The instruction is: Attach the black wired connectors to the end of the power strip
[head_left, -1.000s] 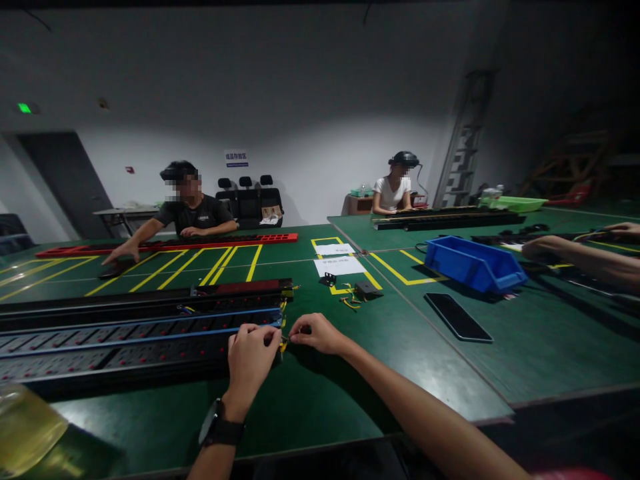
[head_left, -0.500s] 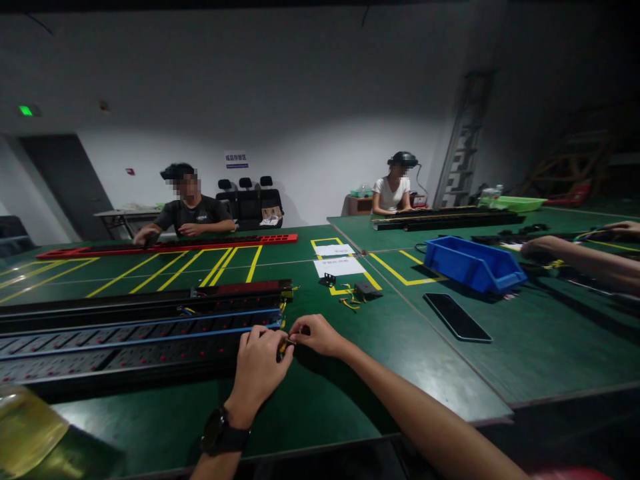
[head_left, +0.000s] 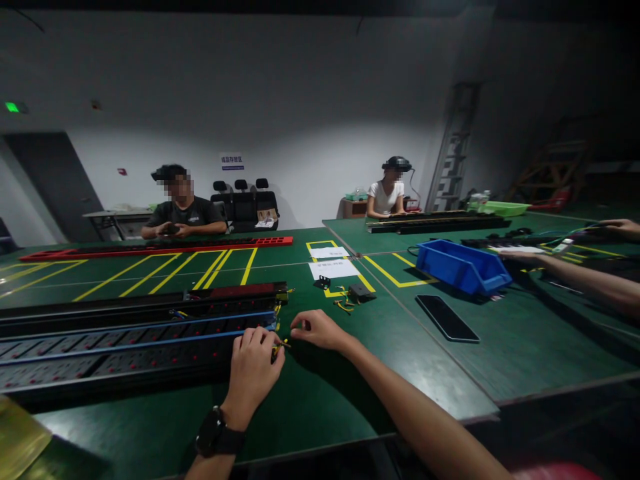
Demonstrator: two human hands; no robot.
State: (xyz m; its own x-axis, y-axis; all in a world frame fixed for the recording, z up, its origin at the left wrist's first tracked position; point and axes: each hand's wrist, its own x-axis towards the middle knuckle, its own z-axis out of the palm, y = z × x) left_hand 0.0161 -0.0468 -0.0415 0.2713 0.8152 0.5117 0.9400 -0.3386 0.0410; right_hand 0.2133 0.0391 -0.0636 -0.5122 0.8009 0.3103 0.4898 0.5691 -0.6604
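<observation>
My left hand (head_left: 256, 363), with a dark watch on its wrist, is closed over the near right end of a long black power strip (head_left: 165, 353) dotted with red. Short yellow wires (head_left: 284, 343) stick out between its thumb and fingers. Just right of these wires is my right hand (head_left: 317, 330), thumb and fingers curled into a pinch and a small gap away from the wire ends. Whatever lies between its fingertips is too small to make out. Behind the strip runs a second black length with blue edges (head_left: 200, 323).
A loose black box (head_left: 361, 292) with yellow wires lies beyond my hands, by white paper sheets (head_left: 334, 269). A phone (head_left: 447, 319) and blue bin (head_left: 460, 267) are to the right, near another person's arm (head_left: 585, 273). Two people sit opposite. A yellowish container (head_left: 20, 437) stands front left.
My right hand has drawn back slightly from the wire ends, leaving a gap. My left hand keeps its grip. The view has shifted a little; the person opposite left has brought both hands together.
</observation>
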